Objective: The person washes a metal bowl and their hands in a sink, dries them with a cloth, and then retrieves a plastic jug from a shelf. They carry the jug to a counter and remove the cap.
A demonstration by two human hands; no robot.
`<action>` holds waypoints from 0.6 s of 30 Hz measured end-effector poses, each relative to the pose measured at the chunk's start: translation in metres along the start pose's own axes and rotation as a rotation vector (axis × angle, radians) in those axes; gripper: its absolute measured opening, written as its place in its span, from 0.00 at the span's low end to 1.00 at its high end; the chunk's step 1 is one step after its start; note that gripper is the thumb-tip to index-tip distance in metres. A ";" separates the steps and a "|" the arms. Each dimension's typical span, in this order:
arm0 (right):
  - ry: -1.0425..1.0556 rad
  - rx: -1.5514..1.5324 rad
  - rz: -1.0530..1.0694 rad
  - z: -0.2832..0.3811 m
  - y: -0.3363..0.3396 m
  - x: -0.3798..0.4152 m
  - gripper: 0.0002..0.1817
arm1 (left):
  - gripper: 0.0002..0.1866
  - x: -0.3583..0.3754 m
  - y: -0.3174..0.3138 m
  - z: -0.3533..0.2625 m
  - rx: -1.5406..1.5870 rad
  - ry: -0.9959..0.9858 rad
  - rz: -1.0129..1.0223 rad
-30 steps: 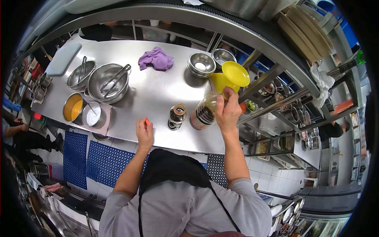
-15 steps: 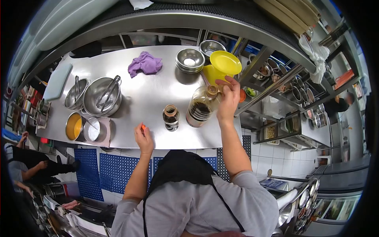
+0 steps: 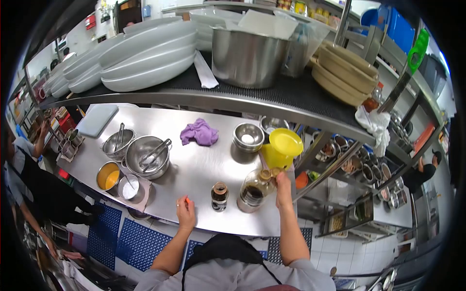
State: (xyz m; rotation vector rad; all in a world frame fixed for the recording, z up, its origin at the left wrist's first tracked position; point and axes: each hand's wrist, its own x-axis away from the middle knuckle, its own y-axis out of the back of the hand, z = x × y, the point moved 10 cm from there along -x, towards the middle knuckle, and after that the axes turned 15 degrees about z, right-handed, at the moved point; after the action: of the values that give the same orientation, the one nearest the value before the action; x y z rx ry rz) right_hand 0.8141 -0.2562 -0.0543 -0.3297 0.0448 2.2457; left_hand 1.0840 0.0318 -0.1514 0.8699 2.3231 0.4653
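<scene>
On the counter, the small jar stands left of the bottle.

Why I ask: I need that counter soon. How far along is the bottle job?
Done: the large bottle holds dark liquid low down. In hand: the right hand has a grip on its neck; the left hand pinches a small orange piece. Left: the yellow funnel stands behind, in neither it nor the small bottle; filling probably unfinished.

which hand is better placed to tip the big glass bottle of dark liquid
Right, probably. The right hand is already at the neck of the large glass bottle of dark liquid, beside the yellow plastic funnel. The left hand rests apart on the steel counter, pinching a small orange item.
</scene>
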 end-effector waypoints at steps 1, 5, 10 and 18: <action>0.028 0.013 -0.020 0.002 0.000 0.001 0.41 | 0.16 0.002 0.001 -0.001 -0.012 0.001 -0.012; 0.167 0.185 0.152 0.036 -0.018 0.004 0.46 | 0.16 0.000 0.002 -0.002 -0.022 0.038 -0.042; 0.204 0.007 0.193 0.020 -0.025 0.015 0.38 | 0.18 0.003 0.004 -0.009 -0.096 0.057 -0.070; 0.097 -0.165 0.174 0.022 -0.044 0.032 0.25 | 0.18 0.004 0.002 -0.008 -0.140 0.076 -0.029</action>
State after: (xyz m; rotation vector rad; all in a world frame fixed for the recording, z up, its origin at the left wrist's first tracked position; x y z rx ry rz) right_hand 0.8230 -0.2004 -0.0374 -0.5421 -0.0636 2.4104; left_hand 1.0775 0.0347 -0.1464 0.7622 2.3367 0.6504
